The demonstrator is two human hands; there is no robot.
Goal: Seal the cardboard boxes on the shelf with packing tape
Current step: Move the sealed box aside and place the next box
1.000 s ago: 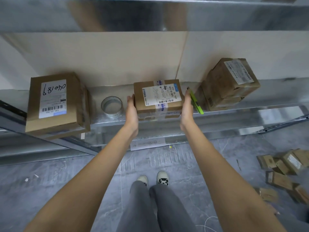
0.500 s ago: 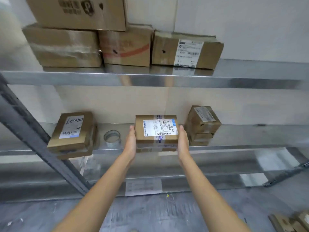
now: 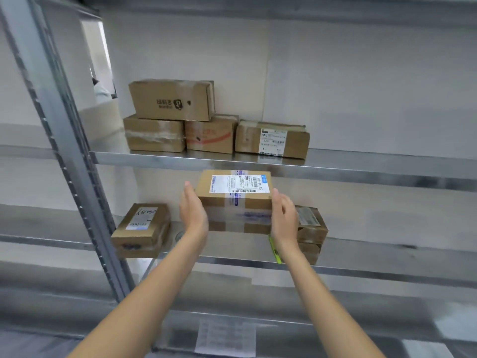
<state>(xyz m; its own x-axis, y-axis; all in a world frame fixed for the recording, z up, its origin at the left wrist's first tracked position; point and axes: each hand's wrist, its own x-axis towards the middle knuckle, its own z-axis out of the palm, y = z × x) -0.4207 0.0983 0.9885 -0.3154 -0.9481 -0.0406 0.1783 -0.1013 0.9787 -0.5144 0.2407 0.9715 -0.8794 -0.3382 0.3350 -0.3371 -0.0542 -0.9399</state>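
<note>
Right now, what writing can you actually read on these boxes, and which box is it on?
"040187", handwritten and seen turned, the last mark unsure: label of the left box.
"06 069", part of a longer number: label of the held box.
Fine print and barcodes there: too small.
Upper shelf box logo and labelled box: blurred.
Right box: unreadable.

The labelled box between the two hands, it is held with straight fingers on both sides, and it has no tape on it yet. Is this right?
Not quite. The head view shows the labelled box already carries clear tape printed in blue, running under the label and down the front. The rest holds: the left hand and right hand press its sides with straight fingers.
</note>
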